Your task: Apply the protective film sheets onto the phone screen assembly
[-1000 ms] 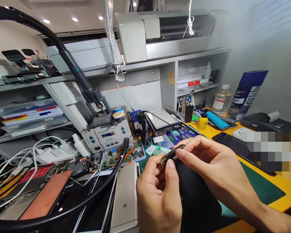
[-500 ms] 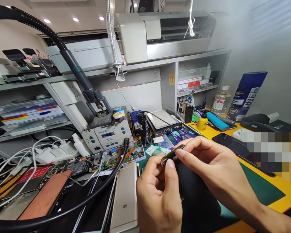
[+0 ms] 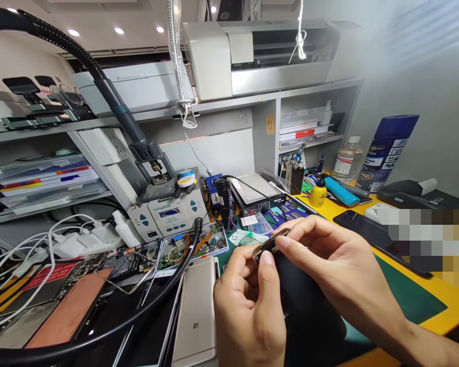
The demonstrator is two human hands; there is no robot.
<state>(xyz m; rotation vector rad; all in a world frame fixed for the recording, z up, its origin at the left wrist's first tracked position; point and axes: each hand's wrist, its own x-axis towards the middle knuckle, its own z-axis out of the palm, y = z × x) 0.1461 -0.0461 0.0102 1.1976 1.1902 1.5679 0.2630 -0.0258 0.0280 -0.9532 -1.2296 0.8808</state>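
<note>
Between my two hands is a small, flat, dark piece with a shiny metallic edge (image 3: pixel 272 244); its exact kind I cannot make out. My left hand (image 3: pixel 252 300) pinches its left end, thumb on the near face and fingers behind. The thumb and fingertips of my right hand (image 3: pixel 329 255) close on its right end. Much of the piece is hidden by the fingers. Below the hands a dark, blurred shape (image 3: pixel 309 311) covers part of the green mat (image 3: pixel 409 290). Left of my left hand lies a gold phone back (image 3: pixel 196 306) with a logo.
A tray of small circuit parts (image 3: pixel 214 242) sits before the soldering station (image 3: pixel 168 214). A black hose (image 3: pixel 137 321) curves across the left side. At right are a dark phone (image 3: pixel 382 242), a yellow bottle (image 3: pixel 319 193) and a blue spray can (image 3: pixel 386 153). A heating plate (image 3: pixel 252 188) stands behind.
Both hands keep their grip on the small dark piece, which has barely tilted. The whole view has shifted very slightly.
</note>
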